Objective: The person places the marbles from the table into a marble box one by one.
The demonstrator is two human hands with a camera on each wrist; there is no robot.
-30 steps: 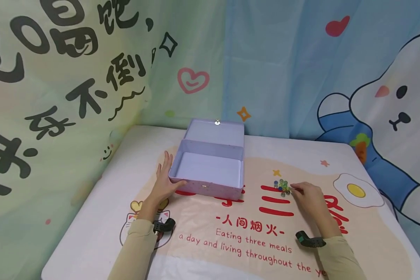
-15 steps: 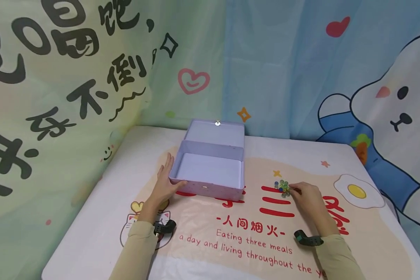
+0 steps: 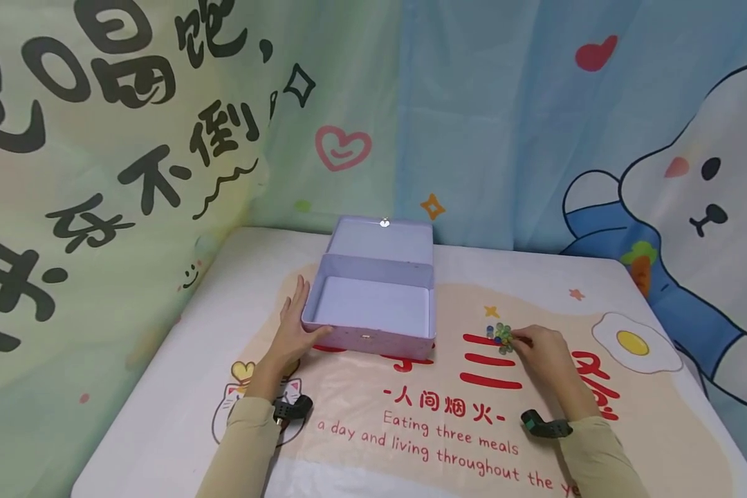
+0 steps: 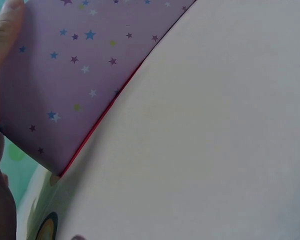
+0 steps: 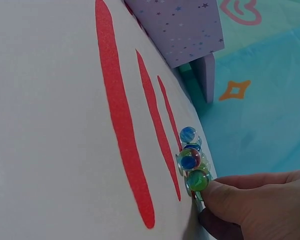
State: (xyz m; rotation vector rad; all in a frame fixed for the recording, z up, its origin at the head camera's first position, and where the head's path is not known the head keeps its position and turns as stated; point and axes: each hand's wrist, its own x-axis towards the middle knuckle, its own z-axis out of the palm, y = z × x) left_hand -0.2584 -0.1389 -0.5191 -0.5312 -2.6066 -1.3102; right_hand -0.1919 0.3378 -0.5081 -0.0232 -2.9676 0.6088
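An open lilac box (image 3: 373,339) with small printed stars stands on the table, its lid tipped back behind it. My left hand (image 3: 289,333) rests against its front left corner, fingers straight along the left side and thumb on the front. In the left wrist view that thumb (image 4: 5,30) lies on the starry wall. Several clear glass marbles (image 3: 499,332) with blue, green and yellow swirls lie clustered right of the box. At the cluster's right edge, my right hand (image 3: 541,346) pinches a green marble (image 5: 198,180) between thumb and forefinger; its fingertips are partly hidden.
A white tablecloth (image 3: 180,387) with red lettering and a printed fried egg covers the table. Behind it hangs a patterned curtain (image 3: 460,124). The box's raised lid (image 3: 382,238) stands near the table's back edge. Each wrist wears a black camera strap (image 3: 292,408).
My right hand has shifted slightly left, and its fingertips are closer in among the marbles. The left hand and the box have stayed in place.
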